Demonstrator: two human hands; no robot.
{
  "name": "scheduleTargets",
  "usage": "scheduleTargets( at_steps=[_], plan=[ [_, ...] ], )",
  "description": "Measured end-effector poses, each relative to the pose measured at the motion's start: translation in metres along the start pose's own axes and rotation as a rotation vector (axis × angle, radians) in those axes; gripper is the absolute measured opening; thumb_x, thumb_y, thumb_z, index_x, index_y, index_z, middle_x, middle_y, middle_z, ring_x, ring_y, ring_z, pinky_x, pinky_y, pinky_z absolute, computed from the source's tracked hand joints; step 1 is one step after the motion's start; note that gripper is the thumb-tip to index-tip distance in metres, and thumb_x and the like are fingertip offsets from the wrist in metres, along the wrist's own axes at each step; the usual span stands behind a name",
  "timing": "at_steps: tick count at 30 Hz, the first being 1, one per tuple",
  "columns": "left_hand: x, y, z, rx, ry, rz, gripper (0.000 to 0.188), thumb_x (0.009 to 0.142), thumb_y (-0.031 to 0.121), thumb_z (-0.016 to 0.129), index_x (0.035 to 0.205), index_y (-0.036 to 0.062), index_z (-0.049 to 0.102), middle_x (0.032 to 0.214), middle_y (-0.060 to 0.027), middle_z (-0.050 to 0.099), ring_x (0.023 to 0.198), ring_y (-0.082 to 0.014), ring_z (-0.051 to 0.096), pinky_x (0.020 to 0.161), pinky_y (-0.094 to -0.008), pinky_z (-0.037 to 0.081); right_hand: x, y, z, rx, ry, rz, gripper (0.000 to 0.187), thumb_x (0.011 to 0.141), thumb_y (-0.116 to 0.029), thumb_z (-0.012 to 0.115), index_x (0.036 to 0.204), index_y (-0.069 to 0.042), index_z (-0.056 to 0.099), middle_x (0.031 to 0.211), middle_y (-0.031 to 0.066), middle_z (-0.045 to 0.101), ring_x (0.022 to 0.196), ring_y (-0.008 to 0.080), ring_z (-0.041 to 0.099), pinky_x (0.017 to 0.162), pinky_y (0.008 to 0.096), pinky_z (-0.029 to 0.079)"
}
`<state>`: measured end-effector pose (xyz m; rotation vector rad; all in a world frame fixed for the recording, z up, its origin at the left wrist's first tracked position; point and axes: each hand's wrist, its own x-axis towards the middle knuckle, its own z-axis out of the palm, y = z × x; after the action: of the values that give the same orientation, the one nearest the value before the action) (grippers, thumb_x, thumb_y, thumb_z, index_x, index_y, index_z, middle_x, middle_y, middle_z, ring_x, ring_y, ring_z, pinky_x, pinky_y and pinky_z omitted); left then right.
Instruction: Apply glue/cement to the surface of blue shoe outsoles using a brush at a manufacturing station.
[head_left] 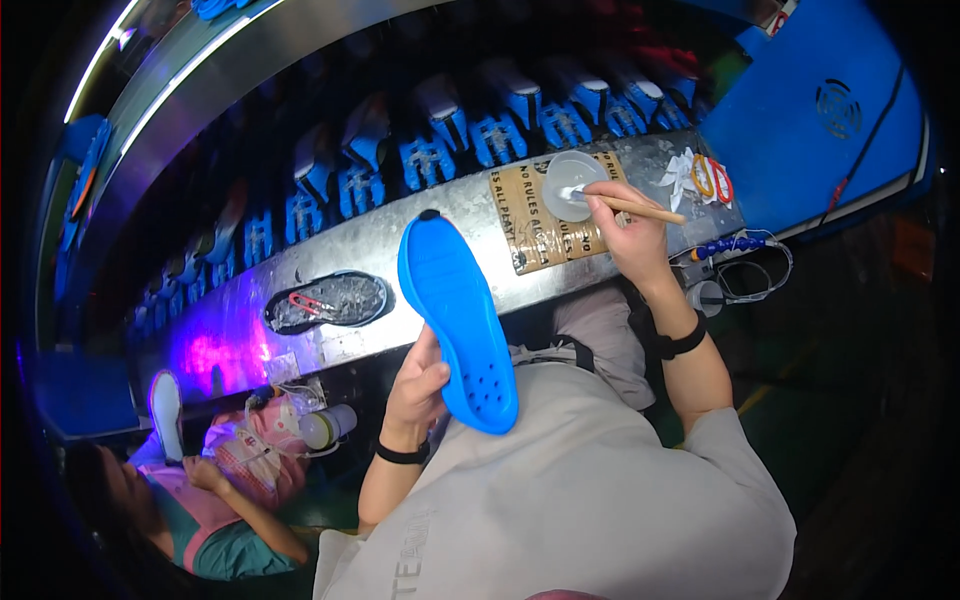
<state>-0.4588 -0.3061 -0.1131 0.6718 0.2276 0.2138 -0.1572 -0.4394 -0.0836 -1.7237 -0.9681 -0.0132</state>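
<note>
My left hand (418, 392) is closed on the edge of a blue shoe sole (455, 310), its hollow inner face turned up and a cluster of small holes at the near end. In my right hand (632, 236) is a brush (640, 208) with a wooden handle. The brush's bristle end is inside a translucent plastic cup (572, 172), which has whitish stuff in it. Under the cup lies a piece of brown printed cardboard (540, 245) on the metal bench (465, 205).
A dark sole-shaped tray (350, 300) with a red-handled tool sits left on the bench. Crumpled white paper and scissors (715, 180) lie at the right. Blue clamps (425, 160) line the machine behind. A co-worker (235, 500) holds a sole at the lower left.
</note>
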Motion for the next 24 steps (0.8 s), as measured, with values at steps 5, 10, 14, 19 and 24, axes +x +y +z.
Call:
scheduleTargets(
  at_steps=[5, 10, 14, 19, 24],
  plan=[
    [0.007, 0.006, 0.007, 0.059, 0.059, 0.011, 0.088, 0.089, 0.024, 0.073, 0.155, 0.0013, 0.019, 0.144, -0.0181, 0.047, 0.129, -0.0293, 0.054, 0.107, -0.0441, 0.046, -0.022, -0.036, 0.025, 0.372, -0.18, 0.117, 0.014, 0.092, -0.008, 0.066, 0.104, 0.0, 0.07, 0.093, 0.0069, 0.071, 0.08, 0.0134, 0.066, 0.07, 0.0269, 0.053],
    [0.013, 0.004, 0.008, 0.046, -0.025, -0.028, 0.09, 0.089, 0.025, 0.074, 0.156, 0.0013, 0.018, 0.143, -0.0181, 0.048, 0.127, -0.0293, 0.055, 0.107, -0.0444, 0.046, -0.024, -0.05, 0.037, 0.442, -0.248, 0.121, 0.015, 0.091, -0.006, 0.066, 0.104, 0.0, 0.072, 0.1, 0.0094, 0.072, 0.087, 0.0137, 0.065, 0.079, 0.0284, 0.052],
    [0.013, 0.003, 0.008, 0.136, -0.032, -0.007, 0.092, 0.089, 0.027, 0.074, 0.156, 0.0014, 0.017, 0.14, -0.0186, 0.05, 0.124, -0.0302, 0.057, 0.105, -0.0449, 0.047, -0.02, -0.05, 0.042, 0.294, -0.21, -0.064, 0.013, 0.088, -0.005, 0.068, 0.099, 0.001, 0.071, 0.091, 0.0109, 0.071, 0.081, 0.0184, 0.066, 0.072, 0.0308, 0.052],
    [0.013, 0.014, 0.018, 0.084, -0.005, -0.003, 0.091, 0.089, 0.028, 0.075, 0.156, 0.0011, 0.018, 0.139, -0.0185, 0.051, 0.123, -0.0302, 0.058, 0.104, -0.0442, 0.047, -0.027, -0.061, 0.034, 0.188, -0.35, -0.08, 0.006, 0.084, -0.003, 0.067, 0.089, -0.001, 0.07, 0.083, 0.0096, 0.07, 0.076, 0.0226, 0.064, 0.069, 0.0333, 0.05],
    [0.013, 0.015, 0.013, 0.121, -0.015, -0.037, 0.093, 0.088, 0.029, 0.076, 0.156, 0.0003, 0.019, 0.139, -0.0176, 0.051, 0.123, -0.0294, 0.058, 0.104, -0.0431, 0.046, -0.027, -0.059, 0.033, 0.222, -0.334, -0.069, 0.005, 0.085, -0.004, 0.068, 0.088, -0.002, 0.07, 0.083, 0.0081, 0.069, 0.073, 0.0182, 0.063, 0.065, 0.0309, 0.049]
  ],
)
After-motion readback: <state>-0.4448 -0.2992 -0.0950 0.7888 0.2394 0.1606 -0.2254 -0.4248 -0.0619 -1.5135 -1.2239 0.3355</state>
